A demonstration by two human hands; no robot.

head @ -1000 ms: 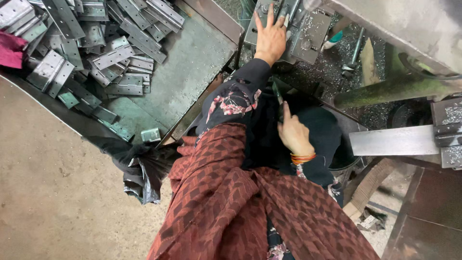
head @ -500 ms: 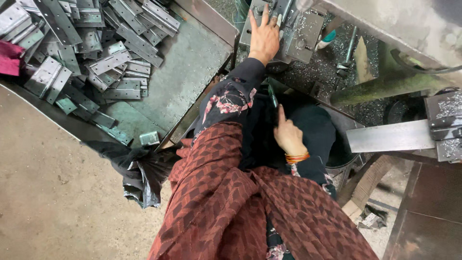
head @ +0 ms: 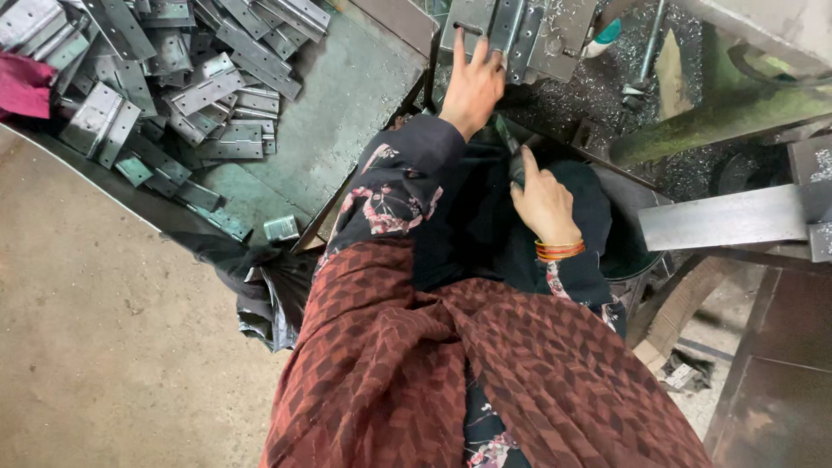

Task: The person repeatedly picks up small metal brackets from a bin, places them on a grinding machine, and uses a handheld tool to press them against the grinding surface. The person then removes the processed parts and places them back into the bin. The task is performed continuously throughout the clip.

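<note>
My left hand [head: 472,82] reaches forward, its fingers spread flat on a grey metal hinge [head: 511,30] that lies on the machine bed. My right hand [head: 544,204], with orange bangles at the wrist, rests low over my dark lap. Its fingers curl around a thin dark handle [head: 513,156] that runs up toward the left hand. What the handle joins is hidden. My patterned red shawl [head: 451,373] fills the bottom of the view.
A heap of several grey hinges [head: 165,78] lies on a green metal tray [head: 347,104] at the upper left. A steel bar [head: 728,217] juts in from the right. Metal shavings [head: 607,87] cover the machine bed. Bare concrete floor [head: 104,347] is at the left.
My left hand stays on the hinge and my right hand stays at the handle. The view has shifted slightly.
</note>
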